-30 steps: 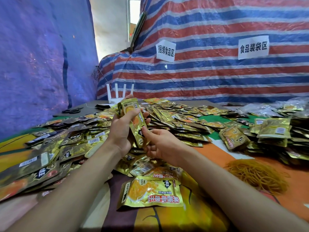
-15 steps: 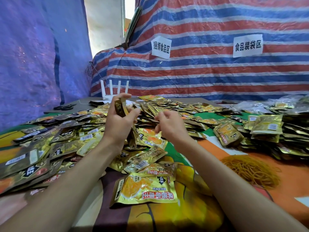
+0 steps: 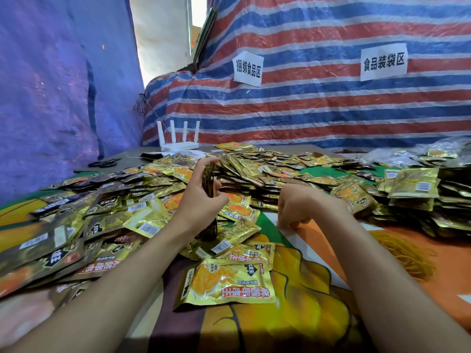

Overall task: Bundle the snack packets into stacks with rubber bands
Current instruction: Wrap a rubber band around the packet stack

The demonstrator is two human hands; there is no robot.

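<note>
The left hand (image 3: 201, 202) gripped a thin stack of packets (image 3: 209, 180) upright over the loose heap (image 3: 150, 221), probably squaring its edges. The right hand (image 3: 298, 205) curled down onto the tabletop (image 3: 293, 335); whether it pinched anything, I couldn't tell.

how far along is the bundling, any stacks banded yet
Done: neater piles of packets sit at the right, though no bands show on them. In hand: the left hand grips a thin stack on edge, unbanded; the right hand reaches down to the tablecloth, fingers curled, anything in them hidden. Left: most of it. Loose packets cover the cloth and the rubber band heap is large.
</note>
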